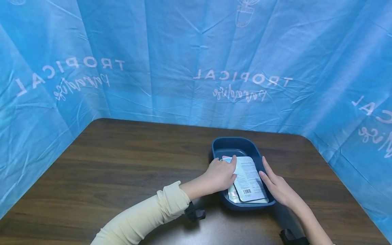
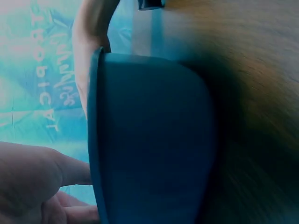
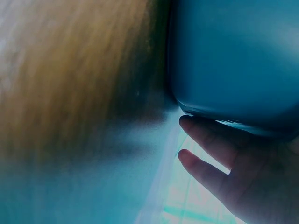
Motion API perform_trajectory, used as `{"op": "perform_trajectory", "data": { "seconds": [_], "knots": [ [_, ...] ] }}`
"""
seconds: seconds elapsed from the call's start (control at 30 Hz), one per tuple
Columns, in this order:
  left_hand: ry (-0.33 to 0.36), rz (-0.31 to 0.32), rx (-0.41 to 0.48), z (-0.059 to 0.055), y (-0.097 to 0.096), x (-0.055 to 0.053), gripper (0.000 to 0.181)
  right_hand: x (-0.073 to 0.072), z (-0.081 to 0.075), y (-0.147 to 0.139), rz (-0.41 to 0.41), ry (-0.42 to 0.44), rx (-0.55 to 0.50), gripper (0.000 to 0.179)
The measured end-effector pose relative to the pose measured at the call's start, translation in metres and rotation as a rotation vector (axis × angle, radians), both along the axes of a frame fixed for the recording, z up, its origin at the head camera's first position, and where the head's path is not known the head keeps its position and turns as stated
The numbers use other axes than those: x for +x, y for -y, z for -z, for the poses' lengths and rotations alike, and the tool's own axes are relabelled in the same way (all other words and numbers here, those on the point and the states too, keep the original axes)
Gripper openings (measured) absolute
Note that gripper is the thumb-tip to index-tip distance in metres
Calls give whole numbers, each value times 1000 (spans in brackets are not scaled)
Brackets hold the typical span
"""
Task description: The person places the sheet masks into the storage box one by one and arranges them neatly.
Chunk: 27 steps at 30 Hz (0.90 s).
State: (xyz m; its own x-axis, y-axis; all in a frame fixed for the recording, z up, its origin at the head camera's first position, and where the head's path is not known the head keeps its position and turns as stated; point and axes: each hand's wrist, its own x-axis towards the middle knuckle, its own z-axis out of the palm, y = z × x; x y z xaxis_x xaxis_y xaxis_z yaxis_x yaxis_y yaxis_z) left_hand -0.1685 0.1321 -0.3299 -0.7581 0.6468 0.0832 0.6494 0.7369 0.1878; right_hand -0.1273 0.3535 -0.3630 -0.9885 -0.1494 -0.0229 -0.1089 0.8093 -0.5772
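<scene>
A dark blue plastic basin (image 1: 235,143) sits on the table, holding flat pouches stacked near its front end. The top pouch (image 1: 251,182) is white and pale blue with printed text and a barcode; part of another pouch (image 1: 233,193) shows beneath. My left hand (image 1: 221,173) reaches over the basin's left rim onto the pouches, index finger extended and thumb apart from it; some fingertips are hidden. At the right side, my right hand (image 1: 277,187) rests against the basin with straight fingers. The right wrist view shows those fingers (image 3: 205,175) spread beside the basin's wall (image 3: 238,56).
Brown wood-grain table (image 1: 122,163) lies around the basin, reaching further on the left. A blue curtain (image 1: 171,61) with white lettering encloses the back and sides. Dark wrist devices (image 1: 195,212) are worn on both arms.
</scene>
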Motion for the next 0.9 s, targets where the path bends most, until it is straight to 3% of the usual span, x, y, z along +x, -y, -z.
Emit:
{"op": "perform_trajectory", "data": {
  "seconds": [0.13, 0.23, 0.4, 0.5, 0.7, 0.9],
  "knots": [
    [-34, 53, 36, 5, 5, -3, 34, -1, 0, -2, -8, -9, -11, 66],
    [-21, 88, 9, 7, 7, -4, 21, -1, 1, -4, -11, -9, -16, 66],
    [29, 107, -53, 9, 8, -8, 20, -3, 1, -5, -14, 6, -24, 67],
    [36, 107, -42, 11, 10, -12, 21, -6, 4, -5, -12, 17, -28, 68],
    [39, 175, 45, 16, 27, -19, 47, -8, 7, -6, -8, 21, -26, 68],
    [151, 236, 221, 12, 74, -30, 64, -5, 6, -12, 0, 40, -29, 71]
  ]
}}
